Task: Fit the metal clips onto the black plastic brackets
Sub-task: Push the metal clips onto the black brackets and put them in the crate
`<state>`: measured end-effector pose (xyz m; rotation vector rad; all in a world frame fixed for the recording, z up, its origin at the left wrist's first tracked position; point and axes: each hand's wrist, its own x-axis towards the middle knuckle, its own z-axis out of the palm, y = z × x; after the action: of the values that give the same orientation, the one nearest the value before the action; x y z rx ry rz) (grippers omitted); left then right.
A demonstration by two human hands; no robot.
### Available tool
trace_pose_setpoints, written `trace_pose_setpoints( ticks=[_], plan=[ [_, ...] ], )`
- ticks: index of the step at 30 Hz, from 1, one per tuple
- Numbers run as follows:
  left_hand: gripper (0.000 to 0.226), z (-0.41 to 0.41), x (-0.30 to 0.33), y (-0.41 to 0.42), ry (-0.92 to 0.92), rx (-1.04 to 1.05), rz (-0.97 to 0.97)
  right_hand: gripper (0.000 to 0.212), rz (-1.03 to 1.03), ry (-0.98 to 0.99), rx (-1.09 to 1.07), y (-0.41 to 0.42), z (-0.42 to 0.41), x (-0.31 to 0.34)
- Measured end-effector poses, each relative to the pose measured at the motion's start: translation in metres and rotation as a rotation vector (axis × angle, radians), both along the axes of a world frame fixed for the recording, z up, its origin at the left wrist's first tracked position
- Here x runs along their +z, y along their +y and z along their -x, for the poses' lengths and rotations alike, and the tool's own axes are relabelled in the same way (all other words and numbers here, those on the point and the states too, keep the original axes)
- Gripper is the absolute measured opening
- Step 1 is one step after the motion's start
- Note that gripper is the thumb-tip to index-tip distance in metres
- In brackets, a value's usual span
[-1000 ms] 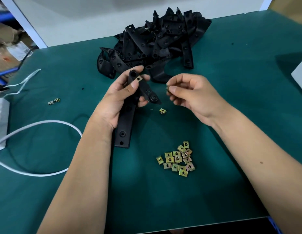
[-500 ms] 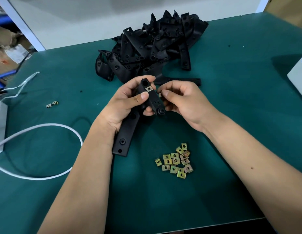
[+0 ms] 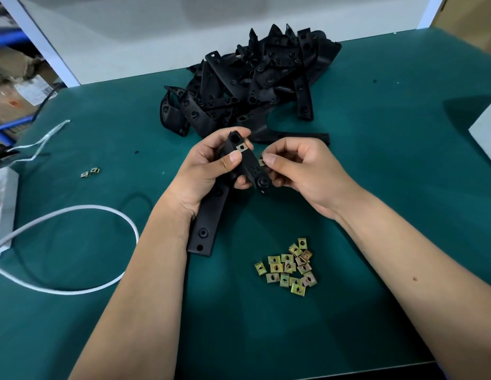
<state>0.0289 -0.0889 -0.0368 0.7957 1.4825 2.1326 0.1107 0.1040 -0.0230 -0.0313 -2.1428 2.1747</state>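
Since half a second ago the right hand (image 3: 299, 171) has closed in, its pinched metal clip (image 3: 261, 162) now touching the black plastic bracket (image 3: 211, 212). The left hand (image 3: 208, 171) grips that bracket above the green bench (image 3: 376, 187); one clip (image 3: 241, 147) already sits near its top end. Nearer the person than the bracket lie roughly eighteen brass-coloured square clips (image 3: 289, 268); two more (image 3: 90, 172) lie to its left. Behind it a heap of brackets (image 3: 252, 83), too tangled to count.
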Motion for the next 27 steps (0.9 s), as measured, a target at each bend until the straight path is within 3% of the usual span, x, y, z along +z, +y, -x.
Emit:
trace_pose_setpoints(
  ticks=[14, 22, 27],
  plan=[
    [0.035, -0.0045, 0.0062, 0.0040, 0.022, 0.048, 0.059, 0.005, -0.007, 0.036, 0.021, 0.0023, -0.0022, 0.0050],
    [0.037, -0.0063, 0.0067, 0.0064, 0.000, 0.051, 0.073, 0.015, 0.066, 0.040, 0.023, 0.0027, -0.0016, 0.0025],
    [0.034, -0.0079, 0.0082, 0.0089, 0.030, -0.003, 0.123, 0.023, 0.094, 0.003, 0.151, 0.0082, -0.0030, 0.0049]
  ],
)
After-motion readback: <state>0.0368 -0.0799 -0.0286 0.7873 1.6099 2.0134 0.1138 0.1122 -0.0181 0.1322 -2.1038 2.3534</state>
